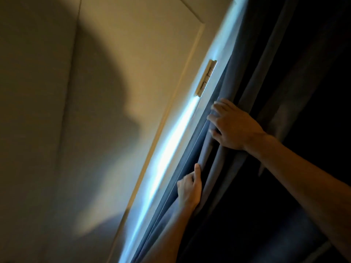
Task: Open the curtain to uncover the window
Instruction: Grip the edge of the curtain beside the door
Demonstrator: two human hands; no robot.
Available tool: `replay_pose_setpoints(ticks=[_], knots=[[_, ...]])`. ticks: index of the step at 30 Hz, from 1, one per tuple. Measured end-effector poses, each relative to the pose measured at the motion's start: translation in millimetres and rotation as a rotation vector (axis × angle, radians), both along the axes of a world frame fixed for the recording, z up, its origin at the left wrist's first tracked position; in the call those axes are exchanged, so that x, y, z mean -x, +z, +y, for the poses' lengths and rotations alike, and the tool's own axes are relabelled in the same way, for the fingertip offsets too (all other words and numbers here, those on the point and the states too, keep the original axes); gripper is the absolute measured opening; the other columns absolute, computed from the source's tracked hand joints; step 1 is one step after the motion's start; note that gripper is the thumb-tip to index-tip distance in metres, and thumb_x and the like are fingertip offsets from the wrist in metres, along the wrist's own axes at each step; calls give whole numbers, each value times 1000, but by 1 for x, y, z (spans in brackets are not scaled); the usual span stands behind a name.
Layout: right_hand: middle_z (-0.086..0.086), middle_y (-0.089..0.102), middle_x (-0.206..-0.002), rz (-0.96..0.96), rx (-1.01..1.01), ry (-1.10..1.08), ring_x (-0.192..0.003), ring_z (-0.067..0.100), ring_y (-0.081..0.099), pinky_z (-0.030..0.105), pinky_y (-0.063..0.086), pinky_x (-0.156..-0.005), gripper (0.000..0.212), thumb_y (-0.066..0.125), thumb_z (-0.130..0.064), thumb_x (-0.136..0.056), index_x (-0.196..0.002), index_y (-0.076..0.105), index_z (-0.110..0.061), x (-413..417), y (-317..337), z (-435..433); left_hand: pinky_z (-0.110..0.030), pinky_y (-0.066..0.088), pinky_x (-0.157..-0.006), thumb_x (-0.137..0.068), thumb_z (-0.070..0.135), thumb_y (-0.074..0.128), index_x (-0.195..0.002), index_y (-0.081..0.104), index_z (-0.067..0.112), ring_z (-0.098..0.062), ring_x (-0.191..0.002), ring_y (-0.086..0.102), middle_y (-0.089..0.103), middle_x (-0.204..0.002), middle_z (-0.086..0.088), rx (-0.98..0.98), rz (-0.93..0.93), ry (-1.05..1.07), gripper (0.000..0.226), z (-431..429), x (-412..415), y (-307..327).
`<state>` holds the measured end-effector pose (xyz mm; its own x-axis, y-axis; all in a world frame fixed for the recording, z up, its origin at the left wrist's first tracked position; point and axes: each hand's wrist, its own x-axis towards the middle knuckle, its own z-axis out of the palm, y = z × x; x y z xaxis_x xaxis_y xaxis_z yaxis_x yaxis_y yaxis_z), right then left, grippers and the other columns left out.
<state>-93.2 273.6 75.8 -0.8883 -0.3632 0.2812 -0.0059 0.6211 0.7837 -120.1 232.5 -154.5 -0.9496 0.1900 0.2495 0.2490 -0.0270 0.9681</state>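
A dark blue curtain (252, 92) hangs in folds down the right half of the tilted view. My left hand (190, 188) grips the curtain's left edge low down, thumb pointing up along the fold. Higher up, my right hand (231, 124) is curled round the same edge, its fingers tucked into the folds. A thin strip of daylight (171, 154) shines along the curtain's edge onto the frame. The window itself stays hidden behind the fabric.
A pale door or panel (142, 54) with a metal hinge (207, 76) stands just left of the curtain. A plain wall (38, 111) with a large shadow on it fills the left side. The far right is very dark.
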Motion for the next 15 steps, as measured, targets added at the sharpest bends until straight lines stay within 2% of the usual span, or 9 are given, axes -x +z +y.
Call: replay_pose_setpoints(ticks=[3, 7, 9, 12, 15], knots=[[23, 59, -120, 46, -8, 26, -129, 36, 42, 43, 20, -120, 36, 55, -35, -86, -102, 70, -6, -6, -6, 9, -38, 31, -57, -87, 78, 20, -55, 27, 17, -10, -46, 34, 34, -51, 1, -90, -2, -91, 70, -3, -11, -7], [17, 61, -90, 103, -22, 117, -105, 35, 50, 44, 24, -118, 37, 50, -37, -89, -82, 71, -7, -13, -8, 15, -38, 35, -55, -88, 79, 19, -54, 31, 13, -4, -48, 35, 38, -49, 7, -93, 57, -91, 74, -4, -23, -18], [15, 61, -80, 142, 4, 161, -96, 34, 51, 44, 29, -114, 40, 52, -39, -88, -75, 72, -7, -16, -9, 13, -36, 30, -53, -91, 74, 20, -54, 28, 18, -4, -46, 29, 32, -47, 8, -96, 125, -61, 68, -10, -36, -15], [14, 62, -73, 164, 17, 186, -92, 34, 52, 43, 35, -109, 45, 54, -42, -87, -70, 74, -6, -23, -9, 3, -41, 27, -52, -94, 70, 22, -57, 25, 16, -6, -49, 24, 25, -52, 6, -103, 172, -15, 66, -22, -47, -14], [13, 65, -71, 173, 34, 193, -92, 33, 53, 41, 36, -106, 49, 52, -44, -85, -64, 73, -5, -33, -7, -8, -47, 34, -53, -92, 74, 20, -59, 32, 1, -15, -51, 27, 28, -55, -3, -106, 151, -23, 80, -29, -50, -18]])
